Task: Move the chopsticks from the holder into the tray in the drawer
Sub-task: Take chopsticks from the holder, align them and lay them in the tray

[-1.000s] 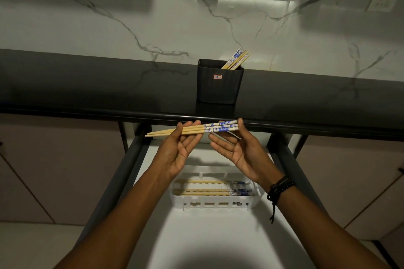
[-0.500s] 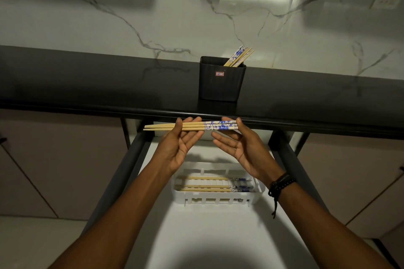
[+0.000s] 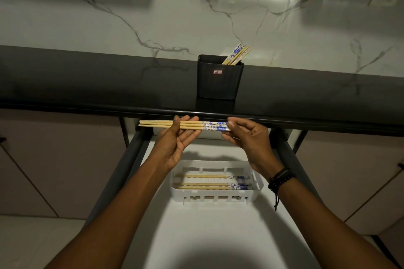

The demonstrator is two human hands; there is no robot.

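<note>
A small bundle of wooden chopsticks with blue-and-white ends (image 3: pixel 190 125) lies level across both hands, above the open drawer. My left hand (image 3: pixel 175 142) supports the plain wooden part with its thumb over it. My right hand (image 3: pixel 247 137) pinches the patterned end. Below them a white slotted tray (image 3: pixel 215 194) sits in the drawer and holds several chopsticks lying lengthwise. On the counter behind stands a black holder (image 3: pixel 219 81) with a few more chopsticks (image 3: pixel 237 54) leaning out at its right corner.
The dark countertop (image 3: pixel 87 85) runs across the view, with a marble wall behind it. The drawer's white floor (image 3: pixel 203 236) stretches toward me between dark side rails (image 3: pixel 122 170). Beige cabinet fronts flank the drawer on both sides.
The bundle has levelled out from a slight tilt, and my right fingers have curled from an open palm into a pinch on its patterned end. Both hands stay over the drawer.
</note>
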